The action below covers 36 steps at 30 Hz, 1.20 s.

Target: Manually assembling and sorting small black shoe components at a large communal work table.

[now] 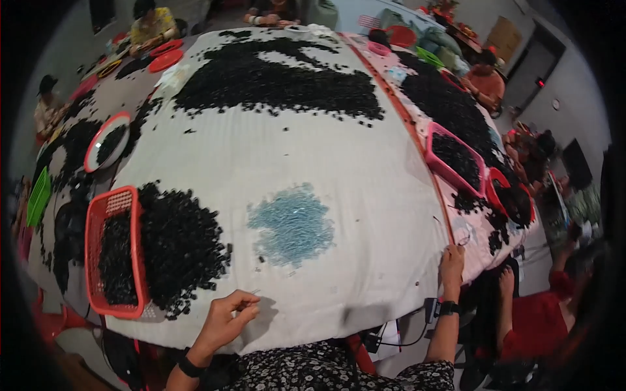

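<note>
While reaching over the white-covered tabletop (pixel 385 195) from its near edge, holds the two hands well apart from each other. Has the left hand (pixel 229 317) low over the near part of the cloth, with thumb and forefinger curled toward each other; cannot tell whether pinching anything. Has the right hand (pixel 452 262) at the near end of the orange strip (pixel 416 140) along the right side, fingers bent, just beside a small dark loop (pixel 463 242); cannot tell whether gripping it. Wears a dark band (pixel 191 367) on each wrist and a black-and-white patterned garment (pixel 306 365).

Shows, farther out and between the hands, a loose flat patch of pale blue slender pieces (pixel 291 225). To the left of that patch and apart from it, a heap of small black pieces (pixel 186 241), touching a red perforated basket (pixel 136 234) with more black pieces inside. Across the far end, a broad black spread (pixel 280 88). Beyond the strip, on a pink-covered surface (pixel 476 254), a pink basket (pixel 450 173) and a red basin (pixel 493 177), both holding black pieces. Includes other people around the edges, one in a red top (pixel 535 322) at the near right.
</note>
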Tool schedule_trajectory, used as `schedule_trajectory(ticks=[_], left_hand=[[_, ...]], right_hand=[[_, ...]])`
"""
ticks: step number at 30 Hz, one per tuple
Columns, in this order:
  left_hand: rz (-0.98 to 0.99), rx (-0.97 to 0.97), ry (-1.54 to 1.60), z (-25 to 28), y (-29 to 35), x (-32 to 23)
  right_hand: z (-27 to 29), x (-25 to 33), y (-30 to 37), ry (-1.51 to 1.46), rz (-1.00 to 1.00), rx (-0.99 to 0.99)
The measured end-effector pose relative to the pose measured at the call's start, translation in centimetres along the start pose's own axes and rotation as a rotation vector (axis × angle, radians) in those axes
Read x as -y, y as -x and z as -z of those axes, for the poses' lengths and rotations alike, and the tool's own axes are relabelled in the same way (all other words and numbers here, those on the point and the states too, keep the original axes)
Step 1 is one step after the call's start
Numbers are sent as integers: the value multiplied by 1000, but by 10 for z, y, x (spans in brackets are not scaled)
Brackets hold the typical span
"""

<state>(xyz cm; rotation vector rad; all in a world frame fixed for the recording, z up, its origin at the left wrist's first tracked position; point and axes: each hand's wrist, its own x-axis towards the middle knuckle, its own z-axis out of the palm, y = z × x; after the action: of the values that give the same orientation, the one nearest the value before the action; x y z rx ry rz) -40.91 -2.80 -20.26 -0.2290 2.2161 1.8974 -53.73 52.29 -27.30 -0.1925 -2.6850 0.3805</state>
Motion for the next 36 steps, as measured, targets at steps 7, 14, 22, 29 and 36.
schedule_trajectory(ticks=[7, 14, 22, 29, 36], left_hand=[[-82, -6, -71, 4, 0, 4], [-34, -132, 37, 16, 11, 20], [-70, -134, 92, 3, 4, 21], [-230, -209, -373, 5, 2, 9], [-655, -292, -822, -13, -56, 26]], right_hand=[[11, 34, -2, 179, 74, -191], [16, 127, 2, 40, 254, -183], [-6, 246, 87, -373, 488, 494], [-9, 248, 100, -267, 617, 506], [-1, 265, 87, -522, 595, 538]])
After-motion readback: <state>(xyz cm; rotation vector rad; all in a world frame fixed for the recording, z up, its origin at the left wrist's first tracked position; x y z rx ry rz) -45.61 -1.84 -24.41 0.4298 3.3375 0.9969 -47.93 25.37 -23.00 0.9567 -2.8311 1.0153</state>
